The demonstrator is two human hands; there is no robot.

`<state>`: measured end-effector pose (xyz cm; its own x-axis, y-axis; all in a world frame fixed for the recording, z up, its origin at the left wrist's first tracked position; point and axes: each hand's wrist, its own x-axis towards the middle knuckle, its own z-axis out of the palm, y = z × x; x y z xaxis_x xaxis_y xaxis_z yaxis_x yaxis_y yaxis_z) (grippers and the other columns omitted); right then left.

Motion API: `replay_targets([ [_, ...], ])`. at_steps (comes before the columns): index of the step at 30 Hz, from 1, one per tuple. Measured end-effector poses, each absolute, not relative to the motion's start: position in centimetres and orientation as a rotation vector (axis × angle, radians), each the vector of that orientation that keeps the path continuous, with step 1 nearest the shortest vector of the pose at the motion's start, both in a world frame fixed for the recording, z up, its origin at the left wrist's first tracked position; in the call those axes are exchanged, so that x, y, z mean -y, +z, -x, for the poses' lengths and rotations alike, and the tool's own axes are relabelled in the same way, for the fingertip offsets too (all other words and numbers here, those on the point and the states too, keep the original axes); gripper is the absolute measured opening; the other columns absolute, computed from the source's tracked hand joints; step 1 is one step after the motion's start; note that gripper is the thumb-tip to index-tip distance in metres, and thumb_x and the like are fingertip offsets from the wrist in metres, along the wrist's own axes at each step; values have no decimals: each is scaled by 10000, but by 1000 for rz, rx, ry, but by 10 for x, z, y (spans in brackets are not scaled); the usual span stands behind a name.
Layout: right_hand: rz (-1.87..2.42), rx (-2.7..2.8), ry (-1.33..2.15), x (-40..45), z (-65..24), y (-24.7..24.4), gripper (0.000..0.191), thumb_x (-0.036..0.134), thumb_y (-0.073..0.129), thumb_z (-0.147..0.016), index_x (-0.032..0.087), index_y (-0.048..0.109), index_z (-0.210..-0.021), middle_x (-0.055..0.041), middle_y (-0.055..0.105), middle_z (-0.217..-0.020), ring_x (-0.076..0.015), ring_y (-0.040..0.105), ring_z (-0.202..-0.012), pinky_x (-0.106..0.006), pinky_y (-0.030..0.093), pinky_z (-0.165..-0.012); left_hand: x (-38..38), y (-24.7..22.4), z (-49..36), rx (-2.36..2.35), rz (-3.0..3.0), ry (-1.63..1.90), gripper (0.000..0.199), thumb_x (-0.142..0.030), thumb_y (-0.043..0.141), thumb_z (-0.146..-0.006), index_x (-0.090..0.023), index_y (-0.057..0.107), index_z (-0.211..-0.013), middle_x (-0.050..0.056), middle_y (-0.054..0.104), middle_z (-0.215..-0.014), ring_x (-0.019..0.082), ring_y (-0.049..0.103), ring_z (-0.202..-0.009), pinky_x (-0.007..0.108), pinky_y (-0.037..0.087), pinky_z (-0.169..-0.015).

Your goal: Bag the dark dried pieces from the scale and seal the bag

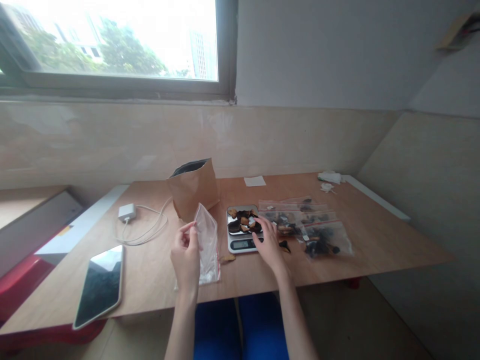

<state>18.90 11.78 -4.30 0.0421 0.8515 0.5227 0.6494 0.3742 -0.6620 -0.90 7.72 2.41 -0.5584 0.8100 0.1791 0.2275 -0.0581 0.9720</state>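
Between finger and thumb, my left hand (186,250) pinches the top edge of a clear zip bag (207,240) with a red seal line. My right hand (268,240) reaches over the right side of a small kitchen scale (231,243), its fingers parted at the pile of dark and tan dried pieces (244,221) on the plate. Whether those fingertips grip a piece is hard to tell; none shows clearly held. A tan piece (227,258) lies in front of the scale, and a dark one (285,246) is right of it.
Filled clear bags (320,240) lie right of the scale. An open brown paper bag (195,189) stands behind the clear bag. On the left are a tablet (101,285) and a white charger (126,212) with cable. White paper (255,181) and crumpled tissue (329,177) lie at the back.
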Motion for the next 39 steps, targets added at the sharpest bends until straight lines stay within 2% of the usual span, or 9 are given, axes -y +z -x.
replay_targets([
  [9, 1478, 1653, 238, -125, -195, -48, 241, 197, 455, -787, 206, 643, -938, -89, 656, -974, -261, 519, -924, -438, 383, -834, -84, 12, 5, -1831, -991, 1644, 316, -467, 460, -783, -184, 576, -862, -38, 483, -574, 129, 460, -525, 242, 362, -528],
  [12, 1394, 1505, 310, -111, -184, -29, 247, 290, 463, -820, 178, 634, -958, -97, 644, -959, -234, 547, -903, -396, 405, -836, -87, 9, 1, -1945, -1019, 1668, 266, -428, 443, -794, -189, 559, -815, -6, 509, -696, 152, 492, -642, 286, 400, -647],
  [14, 1337, 1387, 484, -100, -168, -12, 308, 365, 448, -845, 148, 609, -994, -99, 639, -936, -201, 576, -825, -328, 452, -751, -90, 7, -5, -2010, -1043, 1676, 248, -407, 443, -792, -187, 556, -789, 27, 496, -822, 174, 500, -755, 325, 404, -744],
  [19, 1326, 1520, 789, -81, -129, 21, 387, 443, 472, -839, 165, 557, -1094, -14, 608, -717, -149, 581, -643, -247, 459, -599, -94, 2, -17, -1916, -1075, 1680, 204, -363, 410, -802, -191, 505, -751, 51, 497, -914, 216, 478, -956, 368, 360, -876],
  [22, 1333, 1625, 704, -81, -127, 24, 386, 427, 459, -856, 172, 521, -1138, -33, 608, -806, -151, 586, -709, -253, 469, -632, -95, -1, -17, -1864, -967, 1644, 193, -366, 396, -811, -197, 465, -748, 31, 540, -855, 206, 513, -875, 365, 375, -836],
  [26, 1334, 1636, 457, -100, -138, 10, 298, 300, 353, -912, 171, 541, -1105, -100, 567, -1073, -176, 540, -990, -310, 446, -859, -96, -6, -11, -1868, -809, 1589, 185, -363, 386, -821, -199, 462, -778, 0, 527, -757, 185, 513, -761, 356, 380, -793],
  [31, 1499, 2045, 187, -131, -141, -26, 350, 247, 497, -851, 171, 526, -1190, -136, 462, -1284, -293, 392, -1195, -461, 343, -987, -98, -13, -5, -1780, -698, 1611, 137, -331, 386, -828, -208, 448, -824, 11, 543, -828, 180, 527, -833, 348, 373, -834],
  [35, 1551, 2166, 6, -138, -141, -44, 326, 299, 504, -862, 199, 543, -1170, -115, 489, -1264, -302, 377, -1200, -448, 376, -955, -101, -15, -3, -1678, -610, 1624, 111, -308, 403, -834, -202, 434, -848, 36, 548, -909, 178, 544, -877, 352, 391, -840],
  [39, 1497, 2257, -153, -141, -146, -49, 314, 344, 561, -829, 234, 563, -1124, -94, 558, -1120, -269, 476, -1053, -395, 432, -873, -101, -14, 0, -1639, -553, 1624, 96, -281, 409, -843, -192, 435, -870, 51, 541, -954, 181, 546, -909, 369, 397, -852],
])
